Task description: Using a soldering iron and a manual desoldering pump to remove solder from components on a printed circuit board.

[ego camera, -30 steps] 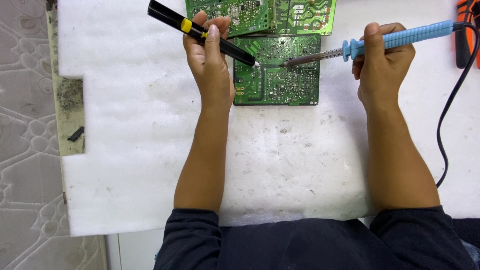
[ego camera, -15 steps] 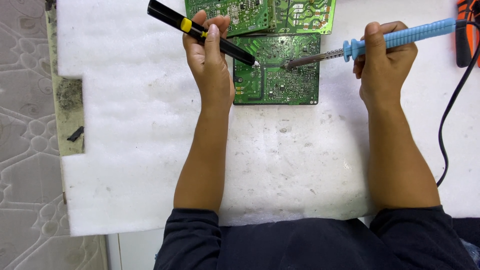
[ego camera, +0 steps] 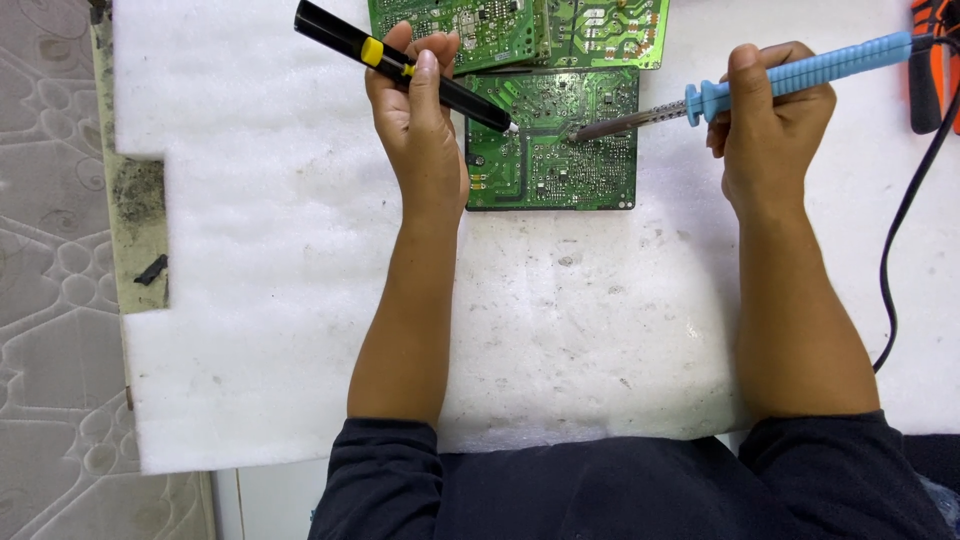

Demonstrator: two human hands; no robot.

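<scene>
A green circuit board [ego camera: 560, 160] lies solder side up on a white foam sheet [ego camera: 280, 300]. My left hand [ego camera: 420, 120] grips a black desoldering pump with a yellow band [ego camera: 372, 52], its pale tip resting on the board's upper left part. My right hand [ego camera: 775, 125] holds a soldering iron with a blue handle [ego camera: 800, 75]; its metal tip touches the board just right of the pump's tip. Two more green boards [ego camera: 520, 30] lie side by side just beyond the first one.
A black cable [ego camera: 900, 240] runs down the right side of the foam. An orange and black tool [ego camera: 935, 60] sits at the top right corner. A patterned grey surface [ego camera: 50, 300] lies left of the foam, with a dirty notch [ego camera: 140, 230] in the foam's left edge.
</scene>
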